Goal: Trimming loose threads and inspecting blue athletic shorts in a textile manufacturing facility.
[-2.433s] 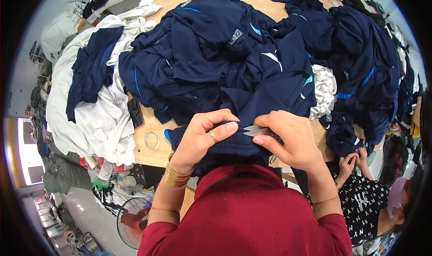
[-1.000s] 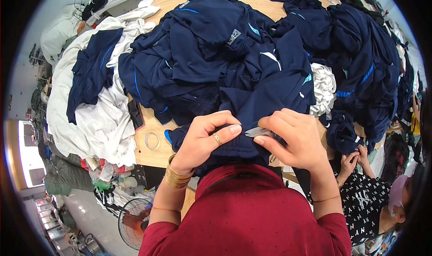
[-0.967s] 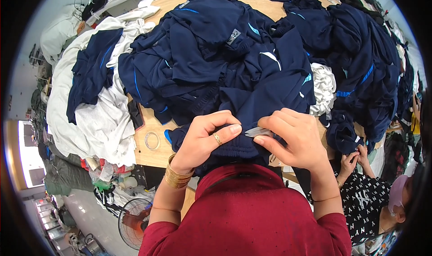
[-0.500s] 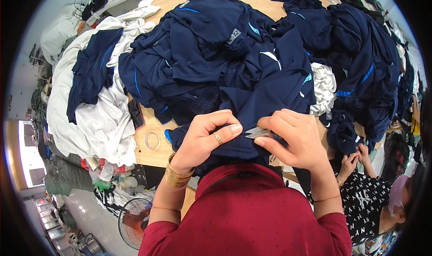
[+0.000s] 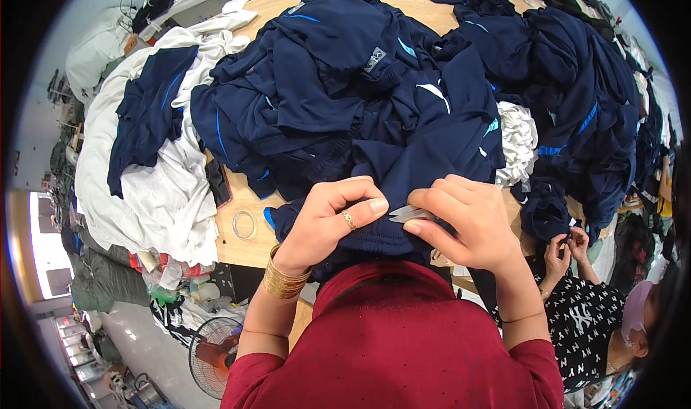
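Observation:
My left hand point(image 5: 332, 220), with a ring and gold bangles at the wrist, pinches the edge of a navy blue garment point(image 5: 421, 164) at the table's near edge. My right hand point(image 5: 464, 222) holds small metal thread snips point(image 5: 407, 213), their tips pointing left toward my left thumb. The two hands almost touch over the garment's hem. The garment belongs to a big heap of navy clothes with light blue trim point(image 5: 338, 85) on the wooden table point(image 5: 237, 240).
White cloth point(image 5: 155, 193) with a navy piece on it drapes the table's left side. A clear tape ring point(image 5: 244, 225) lies on the wood. Another navy pile point(image 5: 583, 100) fills the right. A person in a black patterned top point(image 5: 586, 323) sits lower right. A fan point(image 5: 216, 355) stands on the floor.
Both hands stay at the same hem. My right hand with the snips has shifted very slightly, while my left keeps its pinch.

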`<move>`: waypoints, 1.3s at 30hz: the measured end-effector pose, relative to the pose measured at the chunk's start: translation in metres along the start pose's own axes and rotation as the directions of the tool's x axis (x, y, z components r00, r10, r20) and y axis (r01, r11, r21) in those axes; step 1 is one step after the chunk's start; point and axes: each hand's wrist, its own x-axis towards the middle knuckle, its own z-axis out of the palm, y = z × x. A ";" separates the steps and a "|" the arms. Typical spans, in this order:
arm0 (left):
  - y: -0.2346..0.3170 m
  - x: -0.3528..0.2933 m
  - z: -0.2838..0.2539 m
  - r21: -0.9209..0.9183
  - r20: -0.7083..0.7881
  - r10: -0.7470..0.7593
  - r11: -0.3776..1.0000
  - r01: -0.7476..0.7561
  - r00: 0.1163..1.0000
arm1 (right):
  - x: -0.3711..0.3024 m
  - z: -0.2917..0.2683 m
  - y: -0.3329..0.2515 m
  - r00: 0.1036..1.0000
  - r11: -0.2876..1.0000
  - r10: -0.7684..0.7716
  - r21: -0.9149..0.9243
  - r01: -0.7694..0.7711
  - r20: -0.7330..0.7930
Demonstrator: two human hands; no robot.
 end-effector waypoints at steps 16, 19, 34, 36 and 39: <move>0.002 0.002 0.000 -0.019 0.015 0.015 1.000 -0.014 1.000 | -0.001 0.003 -0.001 1.000 1.000 0.026 0.000 -0.026 -0.017; 0.000 0.000 0.001 -0.044 0.015 -0.005 0.999 0.006 1.000 | -0.003 0.002 0.001 1.000 0.999 0.014 -0.030 -0.014 -0.025; 0.001 0.001 0.004 0.074 0.016 0.032 0.997 -0.034 0.999 | -0.002 -0.003 -0.002 0.998 0.997 0.063 -0.034 -0.064 -0.017; 0.001 0.001 0.004 0.103 0.022 0.048 0.993 -0.050 0.999 | -0.002 -0.003 -0.002 0.999 0.996 0.051 -0.069 -0.050 0.005; 0.002 0.001 0.004 0.123 0.019 0.050 0.991 -0.052 0.999 | -0.001 -0.004 -0.003 0.999 0.994 0.035 -0.107 -0.035 -0.001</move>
